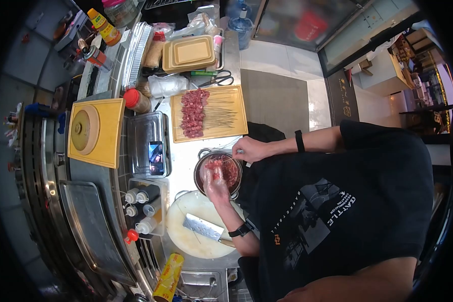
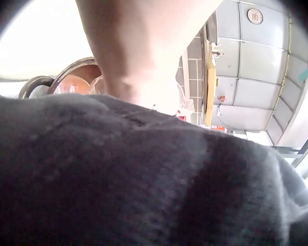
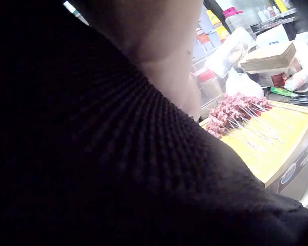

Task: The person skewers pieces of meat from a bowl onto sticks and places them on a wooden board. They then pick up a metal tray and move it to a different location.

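My left hand (image 1: 214,177), in a clear plastic glove, reaches into a metal bowl (image 1: 199,176) of raw red meat pieces (image 1: 230,171) and pinches a piece of meat. My right hand (image 1: 245,149) hovers at the bowl's far rim, pinching a thin bamboo skewer. Just beyond the bowl lies a yellow cutting board (image 1: 234,128) with a row of finished meat skewers (image 1: 194,113) and bare sticks (image 1: 221,117). The right wrist view shows those skewers (image 3: 233,110) on the board (image 3: 277,148). In the left wrist view only my forearm, the bowl rim (image 2: 66,69) and the meat (image 2: 74,84) show.
A round white chopping board (image 1: 186,241) with a cleaver (image 1: 202,227) sits near my left elbow. A phone (image 1: 156,157) lies on a metal tray, with squeeze bottles (image 1: 141,209) beside it. Scissors (image 1: 219,79) and stacked trays (image 1: 189,53) lie past the yellow board.
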Tool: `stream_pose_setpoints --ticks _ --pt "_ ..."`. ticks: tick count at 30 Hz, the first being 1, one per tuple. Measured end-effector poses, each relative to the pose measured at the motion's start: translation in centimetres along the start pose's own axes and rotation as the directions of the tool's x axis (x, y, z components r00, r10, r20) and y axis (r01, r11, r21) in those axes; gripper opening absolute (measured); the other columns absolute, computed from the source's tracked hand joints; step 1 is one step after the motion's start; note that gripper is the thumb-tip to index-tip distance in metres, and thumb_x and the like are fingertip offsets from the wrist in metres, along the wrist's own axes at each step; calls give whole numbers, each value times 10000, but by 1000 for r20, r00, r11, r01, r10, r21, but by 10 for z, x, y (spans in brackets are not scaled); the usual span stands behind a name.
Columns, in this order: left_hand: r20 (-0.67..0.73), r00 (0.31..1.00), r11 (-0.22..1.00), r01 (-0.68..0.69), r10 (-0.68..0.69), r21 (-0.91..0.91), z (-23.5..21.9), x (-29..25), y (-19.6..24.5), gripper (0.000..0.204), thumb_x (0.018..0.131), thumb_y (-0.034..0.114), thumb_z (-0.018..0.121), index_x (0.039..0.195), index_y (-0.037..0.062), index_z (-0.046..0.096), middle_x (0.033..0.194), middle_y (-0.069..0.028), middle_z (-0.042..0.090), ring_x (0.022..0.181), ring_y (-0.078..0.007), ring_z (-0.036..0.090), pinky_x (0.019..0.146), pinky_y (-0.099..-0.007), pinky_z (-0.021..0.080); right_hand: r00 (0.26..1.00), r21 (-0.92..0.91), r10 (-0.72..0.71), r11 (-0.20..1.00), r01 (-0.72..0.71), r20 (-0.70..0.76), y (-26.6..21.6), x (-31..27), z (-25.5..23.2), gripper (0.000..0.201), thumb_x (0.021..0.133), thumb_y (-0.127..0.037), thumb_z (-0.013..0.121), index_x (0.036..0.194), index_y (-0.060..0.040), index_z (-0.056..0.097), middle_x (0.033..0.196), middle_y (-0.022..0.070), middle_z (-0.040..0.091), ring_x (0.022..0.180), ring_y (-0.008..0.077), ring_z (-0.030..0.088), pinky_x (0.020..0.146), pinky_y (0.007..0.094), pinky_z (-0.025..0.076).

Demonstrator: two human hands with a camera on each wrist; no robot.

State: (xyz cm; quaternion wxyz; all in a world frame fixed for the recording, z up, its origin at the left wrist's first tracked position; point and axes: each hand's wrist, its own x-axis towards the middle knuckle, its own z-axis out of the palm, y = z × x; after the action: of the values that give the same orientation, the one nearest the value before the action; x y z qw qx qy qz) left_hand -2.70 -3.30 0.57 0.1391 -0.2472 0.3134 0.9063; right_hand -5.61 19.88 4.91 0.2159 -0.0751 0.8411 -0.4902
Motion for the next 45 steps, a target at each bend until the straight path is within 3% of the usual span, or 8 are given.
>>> stream_pose_setpoints --ticks 22,25,28,37,39,41,44,45 --pt "-246 967 992 -33 62 122 -25 8 -12 510 941 -106 607 1429 -66 466 1385 -187 523 1267 -282 553 1106 -421 498 1000 15 -10 1000 9 13 9 -3 -8 135 862 -83 709 923 33 738 874 173 749 847 251 730 792 368 563" --pt "-18 1000 995 -18 16 -101 -23 7 1 535 951 -97 629 1450 -55 442 1429 -175 523 1324 -281 523 1086 -388 513 999 18 -51 999 51 16 13 -1 -6 138 861 -86 712 925 33 740 869 172 748 842 247 729 793 366 563" --pt "31 997 995 -68 70 -68 -14 0 -2 463 974 -60 626 1414 -64 482 1377 -182 562 1290 -283 552 1084 -367 513 998 22 -33 999 32 51 19 1 -4 140 859 -86 711 925 34 741 868 172 748 845 246 729 794 366 563" --pt "-227 971 993 -44 69 113 -31 7 0 331 986 -62 592 1313 -111 565 1223 -151 641 1166 -272 630 1073 -398 527 995 -92 21 996 -12 94 9 -6 -34 134 857 -82 687 913 22 749 850 172 747 815 275 734 762 373 573" --pt "13 978 621 -143 209 770 -50 16 -2 330 945 -65 611 1274 -86 617 1193 -160 665 1147 -266 646 1049 -388 521 999 -85 25 996 -22 43 10 -7 -42 132 857 -83 688 903 26 746 843 174 745 818 279 735 767 371 573" --pt "319 898 -87 -308 303 948 -22 -2 9 333 861 -69 627 1181 -19 702 1168 -203 698 1111 -299 673 987 -378 518 999 -45 35 998 -35 -2 11 -9 -45 130 856 -88 692 887 28 743 833 174 741 814 279 733 771 372 569" --pt "-70 975 696 -98 209 712 -65 30 -25 293 841 -34 669 1125 17 723 1158 -234 701 1052 -350 692 934 -395 541 999 -24 38 999 -38 -19 11 -9 -45 130 853 -89 692 891 24 743 827 174 738 805 277 728 768 370 565" --pt "356 908 -169 -323 220 931 -53 16 -16 249 806 9 735 1054 24 737 1081 -218 726 992 -379 705 895 -435 551 999 -23 35 999 -36 -20 10 -11 -45 130 853 -91 691 890 23 742 826 174 737 802 275 727 766 370 564"
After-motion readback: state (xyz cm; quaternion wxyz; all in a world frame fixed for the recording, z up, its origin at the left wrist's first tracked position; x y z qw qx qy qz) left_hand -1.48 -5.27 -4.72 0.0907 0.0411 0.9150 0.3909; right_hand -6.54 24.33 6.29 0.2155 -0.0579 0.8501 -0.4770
